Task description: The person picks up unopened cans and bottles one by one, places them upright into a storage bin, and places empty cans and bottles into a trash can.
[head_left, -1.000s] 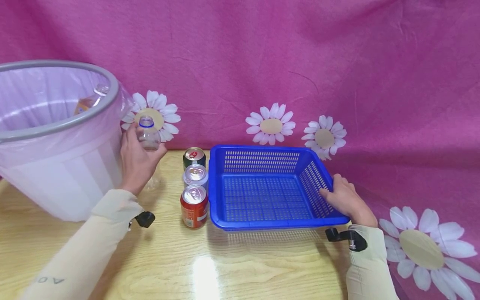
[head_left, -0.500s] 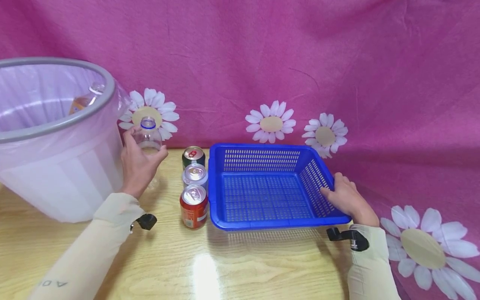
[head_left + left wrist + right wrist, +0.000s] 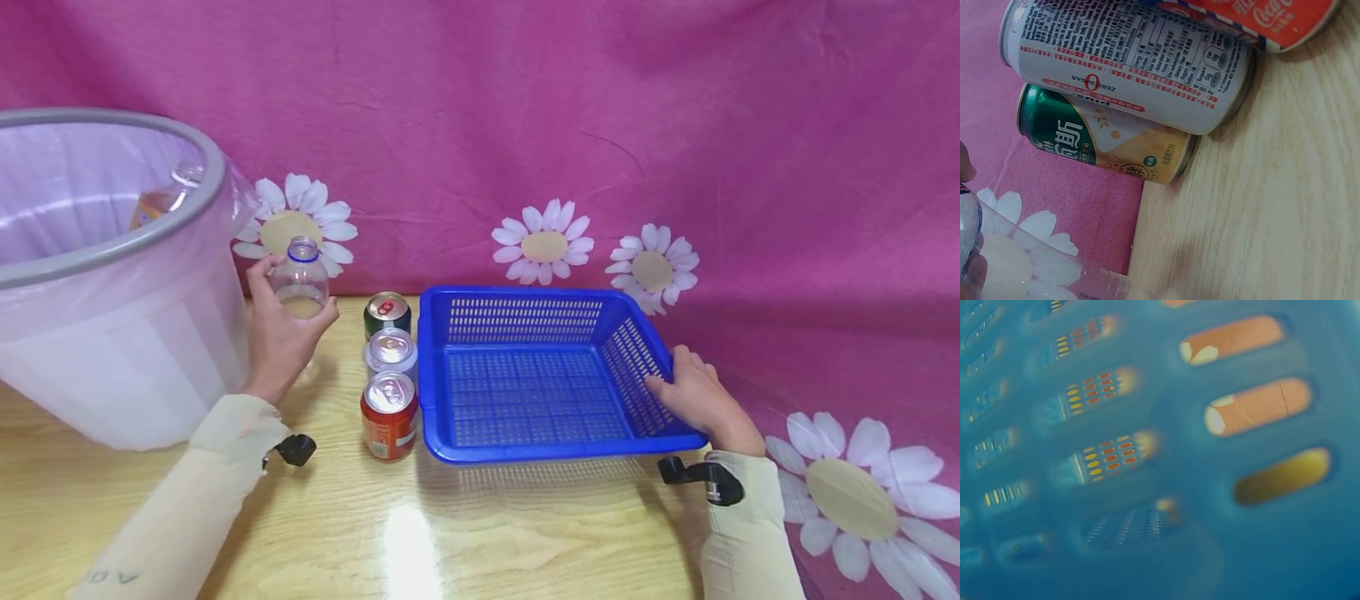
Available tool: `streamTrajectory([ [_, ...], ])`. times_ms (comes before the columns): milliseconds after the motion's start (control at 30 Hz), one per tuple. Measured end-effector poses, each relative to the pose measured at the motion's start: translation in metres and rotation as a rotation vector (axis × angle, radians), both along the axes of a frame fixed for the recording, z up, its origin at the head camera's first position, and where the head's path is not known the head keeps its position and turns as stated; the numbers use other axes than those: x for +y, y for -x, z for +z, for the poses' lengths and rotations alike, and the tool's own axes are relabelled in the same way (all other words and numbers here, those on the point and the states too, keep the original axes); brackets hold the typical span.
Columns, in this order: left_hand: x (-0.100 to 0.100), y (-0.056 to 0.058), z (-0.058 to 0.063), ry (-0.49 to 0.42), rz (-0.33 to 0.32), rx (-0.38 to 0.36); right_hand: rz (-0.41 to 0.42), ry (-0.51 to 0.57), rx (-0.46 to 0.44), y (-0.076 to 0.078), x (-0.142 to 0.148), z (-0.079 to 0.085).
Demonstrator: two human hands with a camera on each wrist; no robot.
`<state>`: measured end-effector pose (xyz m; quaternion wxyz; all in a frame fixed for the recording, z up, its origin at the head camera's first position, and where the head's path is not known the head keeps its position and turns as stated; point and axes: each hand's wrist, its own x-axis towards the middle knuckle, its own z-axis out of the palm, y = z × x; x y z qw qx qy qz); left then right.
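Observation:
In the head view my left hand [image 3: 281, 337] holds a clear plastic bottle [image 3: 300, 287] upright, its fingers and thumb round the sides. The bottle's neck has a blue ring and an uncapped mouth. In the left wrist view the see-through bottle [image 3: 1029, 253] crosses the lower left corner, with fingertips [image 3: 975, 272] on it. My right hand [image 3: 705, 400] grips the right rim of a blue slotted basket [image 3: 555, 450], thumb on the inner side. Only the blurred slotted wall [image 3: 1179, 462] fills the right wrist view.
Left of the bottle stands a lined bin [image 3: 127, 350] with a bottle [image 3: 165, 200] inside. Between my left hand and the basket stand a red cola can [image 3: 388, 421], a white can [image 3: 391, 350] and a dark green can [image 3: 387, 312]. A pink flowered cloth [image 3: 450, 125] hangs behind the table [image 3: 322, 517].
My left hand has moved slightly right and nearer with the bottle, and more of the bottle's body shows. My right hand keeps its grip on the basket.

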<state>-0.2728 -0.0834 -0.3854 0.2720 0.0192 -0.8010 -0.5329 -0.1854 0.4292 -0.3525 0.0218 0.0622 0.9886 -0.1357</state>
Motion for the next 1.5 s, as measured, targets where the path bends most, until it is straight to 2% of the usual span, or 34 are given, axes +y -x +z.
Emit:
streamTrajectory([
  [267, -0.002, 0.001, -0.003, -0.038, 0.01, 0.059, 0.006, -0.009, -0.004, 0.003, 0.0, 0.003],
  [433, -0.005, 0.001, -0.006, -0.075, 0.06, 0.028, 0.007, -0.019, -0.004, 0.003, 0.001, 0.003],
  [567, -0.006, 0.003, -0.008, -0.087, 0.078, 0.024, -0.004, -0.011, -0.011, 0.003, 0.001, 0.004],
  [900, -0.004, 0.004, -0.012, -0.093, 0.073, 0.051, 0.001, -0.016, -0.003, 0.002, 0.003, 0.002],
  [1333, -0.011, -0.004, -0.009, -0.102, 0.068, 0.015, 0.002, 0.001, -0.007, 0.002, 0.0, -0.001],
  [1500, -0.01, -0.004, -0.009, -0.11, 0.071, 0.028, 0.008, 0.004, -0.002, 0.003, 0.001, 0.0],
])
